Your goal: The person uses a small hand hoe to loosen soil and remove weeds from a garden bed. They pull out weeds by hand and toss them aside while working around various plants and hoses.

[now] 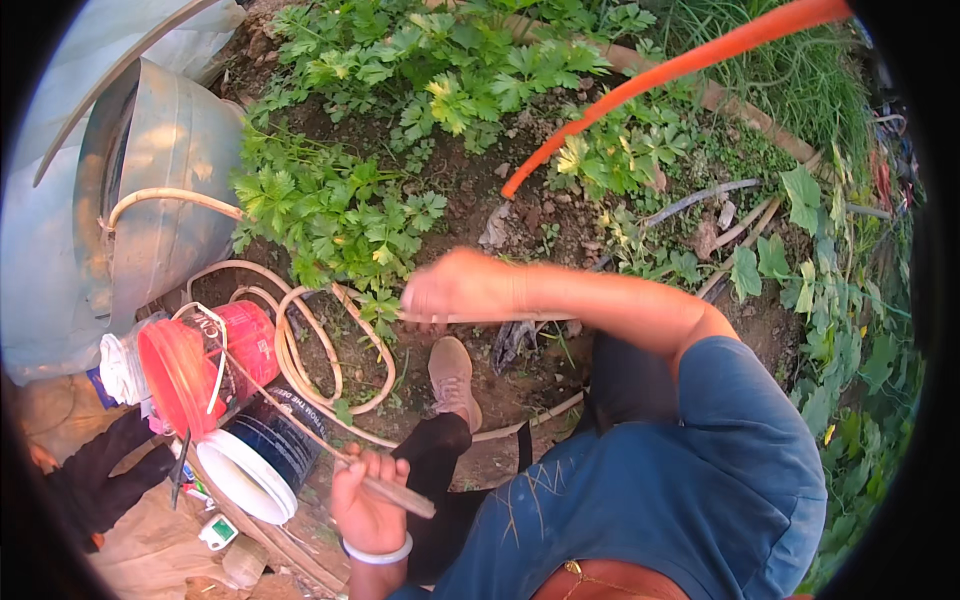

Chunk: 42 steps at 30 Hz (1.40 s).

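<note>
My left hand (369, 491), a white bracelet at its wrist, grips a slim wooden handle (411, 499). From that handle a thin brown rod (289, 409) runs up-left across the buckets. Blurred by motion, my right hand (466, 289) is over the soil beside leafy, celery-like plants (330, 202). A pale hose (517, 318) runs just below it; whether my fingers hold the hose cannot be made out. More of the pale hose lies in loops (289, 337) on the ground to the left. My shoe (451, 379) is planted below my right hand.
A red bucket (262, 341) and a dark bucket (277, 435) with a white rim lie tipped at left. A bluish plastic drum (176, 172) stands behind them. An orange tube-like strip (637, 94) hangs across the upper view. Another person's dark-trousered legs (105, 461) show lower left. Vines (840, 330) edge the right.
</note>
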Each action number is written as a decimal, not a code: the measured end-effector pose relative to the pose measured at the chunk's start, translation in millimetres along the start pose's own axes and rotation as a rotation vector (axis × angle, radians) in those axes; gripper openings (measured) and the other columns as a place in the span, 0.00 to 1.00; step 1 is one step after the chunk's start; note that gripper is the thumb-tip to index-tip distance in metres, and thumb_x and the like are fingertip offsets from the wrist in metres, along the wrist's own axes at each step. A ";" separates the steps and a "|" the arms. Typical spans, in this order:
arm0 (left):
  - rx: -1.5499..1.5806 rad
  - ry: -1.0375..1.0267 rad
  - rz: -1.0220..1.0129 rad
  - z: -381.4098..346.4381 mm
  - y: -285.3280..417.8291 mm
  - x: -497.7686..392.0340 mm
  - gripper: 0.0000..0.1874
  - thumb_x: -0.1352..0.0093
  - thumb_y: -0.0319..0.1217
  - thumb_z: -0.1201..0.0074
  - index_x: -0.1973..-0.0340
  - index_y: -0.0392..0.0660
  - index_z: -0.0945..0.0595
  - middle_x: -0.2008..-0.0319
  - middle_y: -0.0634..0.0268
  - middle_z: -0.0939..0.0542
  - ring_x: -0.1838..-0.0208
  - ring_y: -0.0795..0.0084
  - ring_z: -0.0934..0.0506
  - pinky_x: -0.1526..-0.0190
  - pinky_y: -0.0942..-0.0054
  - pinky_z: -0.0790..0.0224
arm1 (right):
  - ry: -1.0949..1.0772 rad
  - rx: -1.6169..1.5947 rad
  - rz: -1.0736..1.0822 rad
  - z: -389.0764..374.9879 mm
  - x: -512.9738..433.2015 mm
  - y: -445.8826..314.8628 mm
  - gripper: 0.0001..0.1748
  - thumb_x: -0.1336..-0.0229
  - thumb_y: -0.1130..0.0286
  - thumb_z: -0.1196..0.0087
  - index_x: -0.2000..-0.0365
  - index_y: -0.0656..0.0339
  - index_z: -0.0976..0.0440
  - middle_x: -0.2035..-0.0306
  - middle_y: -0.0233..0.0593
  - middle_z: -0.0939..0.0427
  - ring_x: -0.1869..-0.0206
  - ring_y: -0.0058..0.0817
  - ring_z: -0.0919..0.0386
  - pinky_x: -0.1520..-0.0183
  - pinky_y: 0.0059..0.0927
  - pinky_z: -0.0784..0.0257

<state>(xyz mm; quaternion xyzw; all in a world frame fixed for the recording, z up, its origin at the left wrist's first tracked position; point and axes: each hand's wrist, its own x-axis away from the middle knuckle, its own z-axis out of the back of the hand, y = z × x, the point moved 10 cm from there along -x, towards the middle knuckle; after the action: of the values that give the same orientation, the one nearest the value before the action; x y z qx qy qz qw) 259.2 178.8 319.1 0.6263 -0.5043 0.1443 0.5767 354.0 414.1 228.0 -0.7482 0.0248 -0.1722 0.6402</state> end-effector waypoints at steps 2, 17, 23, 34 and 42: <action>0.102 -0.161 0.079 -15.8 2.7 6.1 0.16 0.35 0.28 0.49 0.52 0.43 0.28 0.78 0.69 0.35 0.75 0.73 0.34 0.65 0.66 0.38 | 0.191 0.853 -0.428 100.3 -36.1 79.5 0.19 0.37 0.63 0.53 0.54 0.62 0.20 0.55 0.51 0.16 0.51 0.44 0.17 0.51 0.43 0.21; 0.118 -0.145 0.134 -37.4 15.5 8.6 0.14 0.32 0.30 0.47 0.51 0.44 0.26 0.74 0.68 0.32 0.73 0.73 0.35 0.64 0.67 0.42 | 0.404 1.501 -1.150 355.7 -25.3 250.9 0.16 0.44 0.61 0.38 0.58 0.57 0.16 0.57 0.43 0.17 0.54 0.43 0.18 0.66 0.50 0.18; 0.084 -0.186 0.164 -42.4 10.7 5.6 0.14 0.31 0.28 0.48 0.50 0.46 0.26 0.73 0.68 0.32 0.72 0.72 0.36 0.63 0.67 0.42 | 0.933 1.095 -0.698 357.2 -5.8 176.6 0.14 0.41 0.65 0.43 0.58 0.57 0.17 0.54 0.42 0.16 0.54 0.41 0.16 0.57 0.44 0.19; -0.032 -0.210 0.200 -57.8 -5.2 8.8 0.13 0.31 0.27 0.48 0.51 0.45 0.26 0.74 0.68 0.32 0.73 0.72 0.36 0.64 0.66 0.42 | 0.792 1.047 -0.377 257.5 -90.5 121.1 0.29 0.43 0.75 0.52 0.39 0.61 0.35 0.45 0.51 0.28 0.40 0.49 0.29 0.39 0.45 0.29; -0.044 -0.091 0.199 -74.7 -2.8 3.0 0.08 0.32 0.26 0.46 0.58 0.45 0.27 0.76 0.69 0.34 0.74 0.74 0.37 0.66 0.72 0.43 | 1.008 1.429 -0.699 345.4 -52.2 175.5 0.13 0.36 0.72 0.55 0.55 0.55 0.22 0.55 0.44 0.22 0.53 0.34 0.24 0.52 0.37 0.29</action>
<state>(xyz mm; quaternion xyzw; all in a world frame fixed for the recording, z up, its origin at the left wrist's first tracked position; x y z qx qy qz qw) 292.8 241.7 341.6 0.5662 -0.5927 0.1610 0.5497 437.1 724.1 4.7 0.0194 -0.0388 -0.6325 0.7733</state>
